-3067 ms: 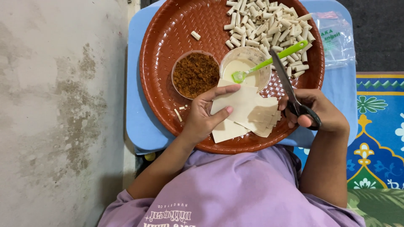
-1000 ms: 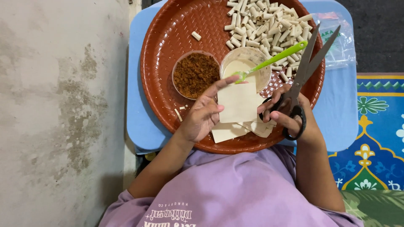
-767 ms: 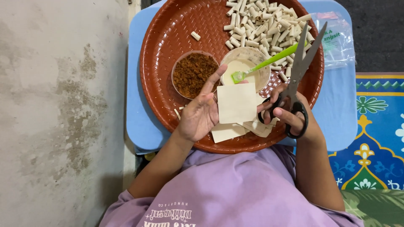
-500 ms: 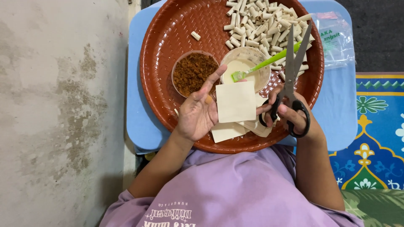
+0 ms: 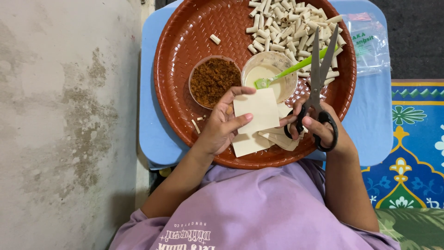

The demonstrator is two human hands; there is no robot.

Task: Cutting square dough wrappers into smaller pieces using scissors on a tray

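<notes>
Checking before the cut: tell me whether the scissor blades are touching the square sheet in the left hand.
Apart. The head view shows the scissors blades open over the rolled pieces, pointing away from the square sheet held in the left hand.

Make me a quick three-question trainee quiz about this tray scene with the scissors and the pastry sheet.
1. True or false: the scissors in the right hand have their blades open.
2. Which does the left hand hold? A) the green spoon B) a square pastry sheet C) the bowl of brown filling
3. Fill in: the green spoon rests in the bowl of pale ____.

Key: 1 true. 2 B. 3 paste; its exact kind cannot be told.
</notes>
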